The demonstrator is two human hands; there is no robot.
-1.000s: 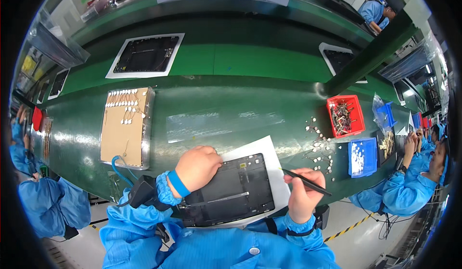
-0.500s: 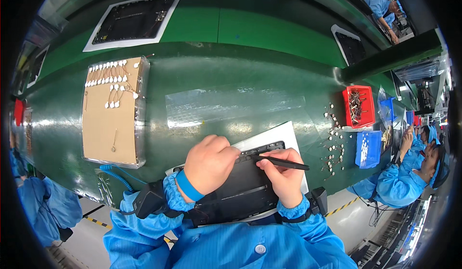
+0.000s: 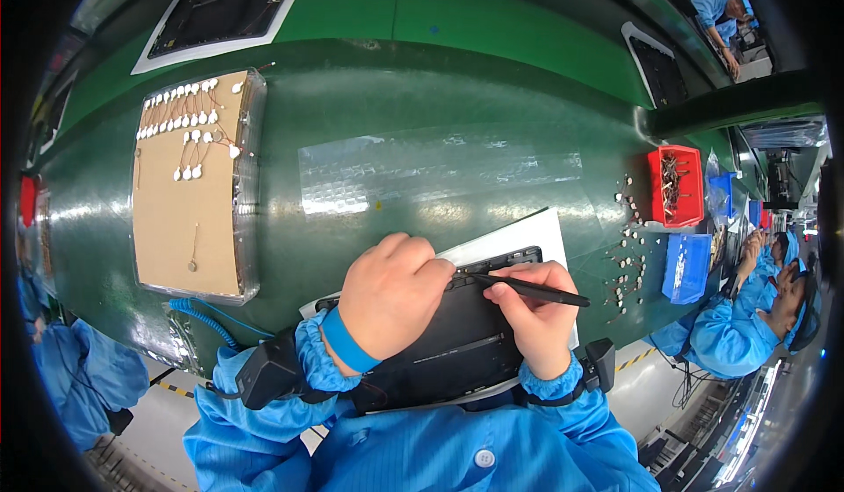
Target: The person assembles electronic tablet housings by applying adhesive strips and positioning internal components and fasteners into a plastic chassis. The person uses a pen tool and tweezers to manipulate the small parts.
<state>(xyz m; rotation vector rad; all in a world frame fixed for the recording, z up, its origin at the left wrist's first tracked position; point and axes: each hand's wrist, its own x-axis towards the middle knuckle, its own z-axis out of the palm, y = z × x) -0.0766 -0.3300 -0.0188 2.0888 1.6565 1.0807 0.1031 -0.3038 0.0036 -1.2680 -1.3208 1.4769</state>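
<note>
The right hand grips a tool; the left hand hides its grasp. A slip could scratch the panel beneath them.

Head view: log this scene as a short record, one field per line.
Left hand: over the black panel, near its far edge; whether it grips anything is hidden
Left wrist: blue band
Right hand: holds a slim black tool, tip at the panel's far edge
Under panel: white sheet
Left of hands: brown cardboard bearing white discs with thin wires
Right of hands: red bin and blue bin
Surface: green table
</note>
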